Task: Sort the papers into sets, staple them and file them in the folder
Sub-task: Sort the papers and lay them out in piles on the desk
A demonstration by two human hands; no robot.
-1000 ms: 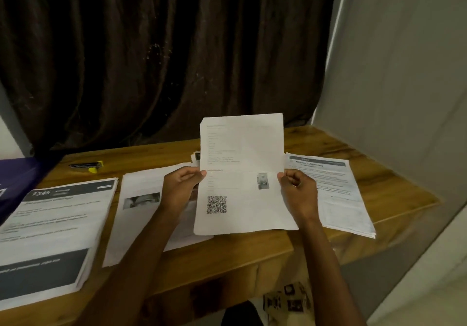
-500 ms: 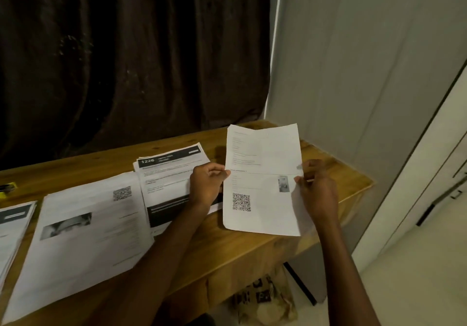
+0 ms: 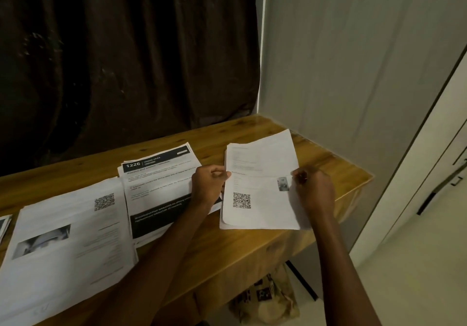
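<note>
Wooden counter, dim light, dark curtain behind.

Held sheet: white page with a QR code and a small photo, at the right end of the counter. Lower edge rests on a thin pile of the same kind; upper half lifts off and curls up along a crease across the middle.

Left hand: fingers curled at the sheet's left edge, thumb and forefinger pinching it at about mid-height.

Right hand: fingers curled at the right edge, beside the photo, pinching the page there. Exact finger contact is partly hidden by the knuckles.

Other piles, all flat on the counter:
- "1226" pile, dark header and dark band, just left of the held sheet, partly under the left hand.
- QR and photo pile, further left.
- Edge of one more pile at the frame's left border.

Brown paper bag on the floor under the counter. No stapler or folder in view.

Handling judgement: single sheet, very light, limp, already creased; likely to bend or slide if held by one corner. Two-edge pinch at mid-height suits it. Square its edges to the pile before letting go, since loose sheets probably skid on the smooth wood.

Stage, judged: sorting; stapling and filing not yet begun.
</note>
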